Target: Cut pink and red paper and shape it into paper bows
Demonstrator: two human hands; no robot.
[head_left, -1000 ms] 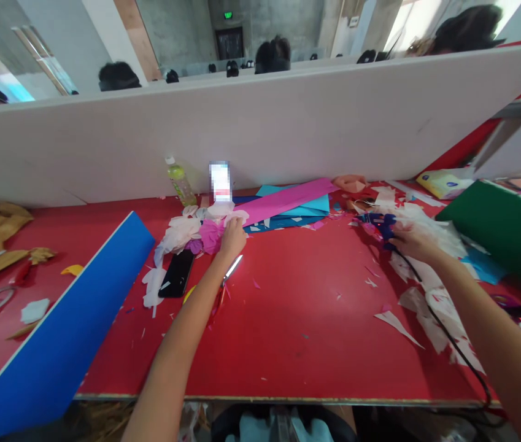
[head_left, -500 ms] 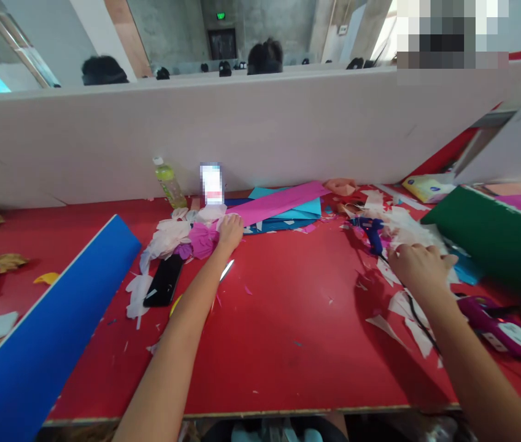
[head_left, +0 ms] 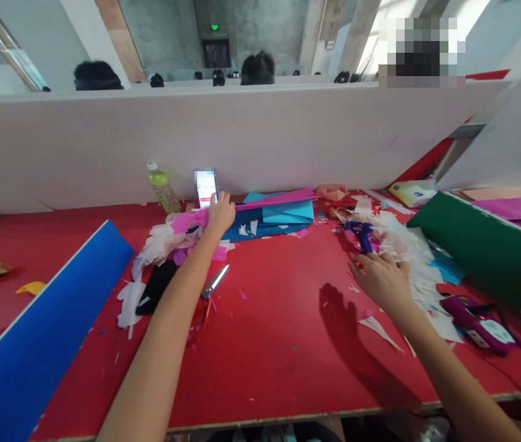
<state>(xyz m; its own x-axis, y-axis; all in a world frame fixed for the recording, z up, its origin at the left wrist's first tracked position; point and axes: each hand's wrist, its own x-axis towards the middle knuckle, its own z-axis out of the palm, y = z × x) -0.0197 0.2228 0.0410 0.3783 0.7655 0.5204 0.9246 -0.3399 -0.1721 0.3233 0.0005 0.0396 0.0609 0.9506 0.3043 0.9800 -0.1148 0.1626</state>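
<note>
My left hand [head_left: 221, 212] is stretched to the back of the red table [head_left: 288, 319], closed on the end of a long pink paper sheet [head_left: 269, 201] and holding it a little above the blue sheets [head_left: 283, 215]. A pile of pink and white paper flowers [head_left: 163, 240] lies just left of that hand. My right hand [head_left: 380, 277] hovers over the table with its fingers loosely apart and nothing in it. It is just in front of a blue glue gun [head_left: 359, 233] and a heap of white paper scraps [head_left: 407, 252].
A blue paper roll [head_left: 48, 319] lies at the left, a green one [head_left: 485, 252] at the right. Scissors [head_left: 214, 283], a black phone [head_left: 154, 288], a lit phone [head_left: 205, 184], a bottle [head_left: 161, 187] and a purple glue gun [head_left: 476, 316] are around. A white partition [head_left: 260, 135] closes the back.
My left hand moved from the flowers back to the pink sheet and raised its end. My right hand let go of the blue glue gun and drew back toward me.
</note>
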